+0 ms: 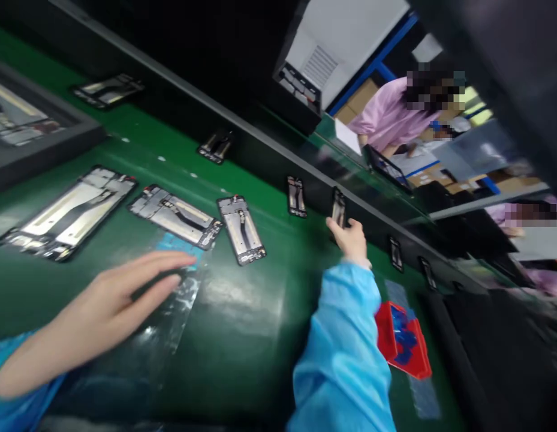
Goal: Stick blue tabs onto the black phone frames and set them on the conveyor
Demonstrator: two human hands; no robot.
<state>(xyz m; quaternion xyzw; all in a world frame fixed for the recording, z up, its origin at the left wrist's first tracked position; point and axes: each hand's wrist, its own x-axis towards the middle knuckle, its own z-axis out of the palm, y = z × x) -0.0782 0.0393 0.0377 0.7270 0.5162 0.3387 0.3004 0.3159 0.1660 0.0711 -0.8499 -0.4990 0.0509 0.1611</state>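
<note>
My right hand (pixel 351 240) reaches far out over the green surface, thumb and fingers around the near end of a phone screen assembly (pixel 338 205). My left hand (pixel 120 294) has its fingers stretched out and holds nothing. It hovers beside a light blue piece (pixel 177 243) and a clear plastic sheet (pixel 181 309). Past its fingertips lies a phone screen assembly (pixel 174 215), with a larger-looking one (pixel 74 210) to the left and another (pixel 241 230) to the right. Their metal backs and dark ribbon cables face up.
More assemblies lie along the back, including one (pixel 296 196) and another (pixel 396 253). A grey tray (pixel 80 141) stands at left. At right sits a red bin (pixel 422 348) with dark blue pieces. A person in pink (pixel 388 114) is beyond the dark barrier.
</note>
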